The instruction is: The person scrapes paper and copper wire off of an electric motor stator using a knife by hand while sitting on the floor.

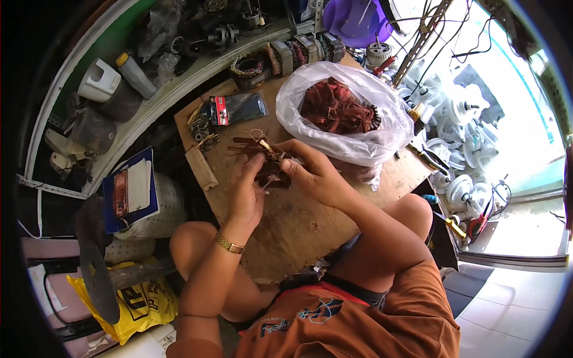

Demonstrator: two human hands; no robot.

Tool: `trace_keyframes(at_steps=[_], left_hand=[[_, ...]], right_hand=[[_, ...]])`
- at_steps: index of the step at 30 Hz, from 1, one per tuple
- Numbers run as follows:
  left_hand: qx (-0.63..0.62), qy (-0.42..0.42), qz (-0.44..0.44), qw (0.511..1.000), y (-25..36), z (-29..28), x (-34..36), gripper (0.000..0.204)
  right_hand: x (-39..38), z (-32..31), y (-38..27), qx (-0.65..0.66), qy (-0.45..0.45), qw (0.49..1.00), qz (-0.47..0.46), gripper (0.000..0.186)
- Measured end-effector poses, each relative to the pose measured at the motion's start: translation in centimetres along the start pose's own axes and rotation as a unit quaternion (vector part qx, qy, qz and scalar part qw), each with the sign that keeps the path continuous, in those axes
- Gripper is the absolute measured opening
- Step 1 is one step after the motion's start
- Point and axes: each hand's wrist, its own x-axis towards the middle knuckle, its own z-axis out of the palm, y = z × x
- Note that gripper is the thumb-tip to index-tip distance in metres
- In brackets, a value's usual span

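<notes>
Reddish-brown frayed bundle (273,157) sits near the head view's centre, pinched by the left hand (246,194) and right hand (316,173), thumbs on top. Work on it seems unfinished: loose ends poke toward ten o'clock. At one o'clock, a similar heap (337,107) in the whitish plastic bag (382,149) may be left to handle; whether any is done, I cannot tell.

Brown piece (276,177) partly covered by both hands, can't tell its full shape; most fingers of the left hand (245,184) hidden behind it, right hand's (314,174) curled out of sight; purple plastic part (353,22) cut by top edge, shirt (358,322) by the lower; small parts (202,126) too tiny to sort; clear plastic pieces (467,108) washed out by glare
</notes>
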Motion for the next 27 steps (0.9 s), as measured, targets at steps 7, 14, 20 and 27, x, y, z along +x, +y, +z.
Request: trace_keyframes(at_steps=[7, 14, 20, 27], left_hand=[[0.056, 0.005, -0.054, 0.997, -1.2, -0.8, 0.2, 0.029], [-0.039, 0.037, -0.078, 0.996, -1.1, -1.4, 0.6, 0.028], [-0.124, 0.023, -0.064, 0.99, -0.2, -2.6, 1.1, 0.029], [-0.045, -0.047, -0.01, 0.998, 0.2, -0.9, 0.0, 0.026]], right_hand=[[0.2, -0.5, 0.8, -0.081, 0.037, 0.996, 0.031, 0.025], [0.5, -0.4, 0.6, 0.065, 0.118, 0.976, 0.174, 0.023], [0.4, -1.4, 1.4, -0.047, 0.048, 0.989, 0.128, 0.021], [0.2, -0.4, 1.2, 0.007, 0.03, 0.993, 0.114, 0.017]])
